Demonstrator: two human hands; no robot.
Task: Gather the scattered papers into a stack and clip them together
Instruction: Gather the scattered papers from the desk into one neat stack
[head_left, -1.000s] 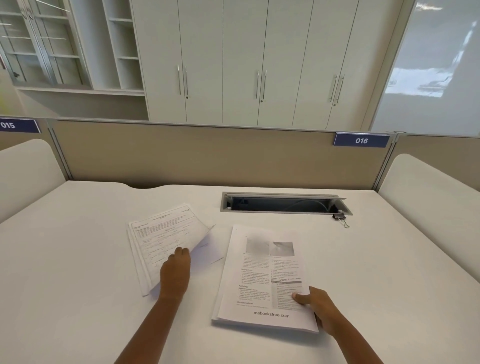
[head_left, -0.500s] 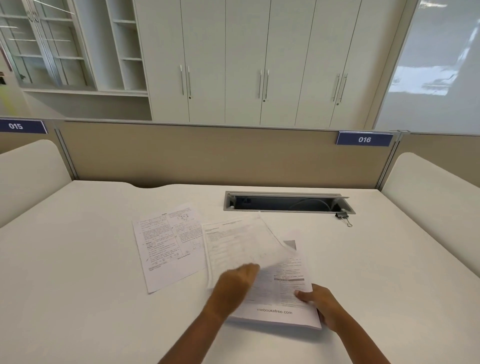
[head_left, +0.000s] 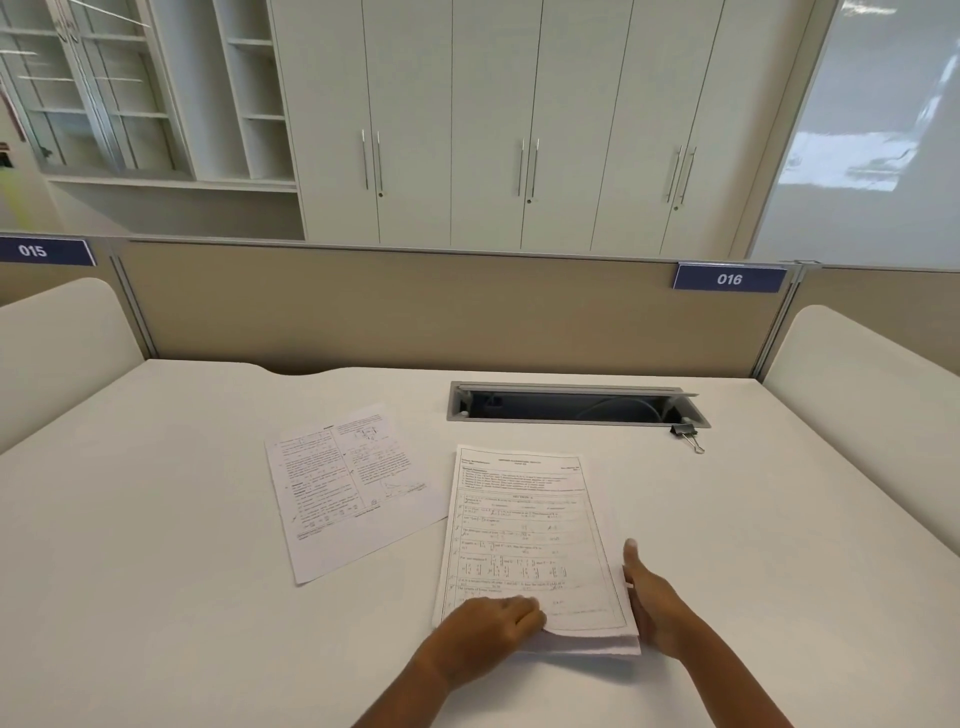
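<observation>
Gathering step: my left hand (head_left: 488, 631) presses flat on the stack (head_left: 530, 540), gripping nothing; my right hand (head_left: 655, 597), open, squares its right edge; one loose sheet (head_left: 348, 488) lies ahead-left of my left hand, to fetch next; the binder clip (head_left: 687, 435) waits well beyond my right hand.

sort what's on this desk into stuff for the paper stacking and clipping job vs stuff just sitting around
For the job:
stack of papers, with left hand on it and right hand against its edge
loose sheet to its left
binder clip

Just there:
cable tray
desk number sign
cabinets
</observation>
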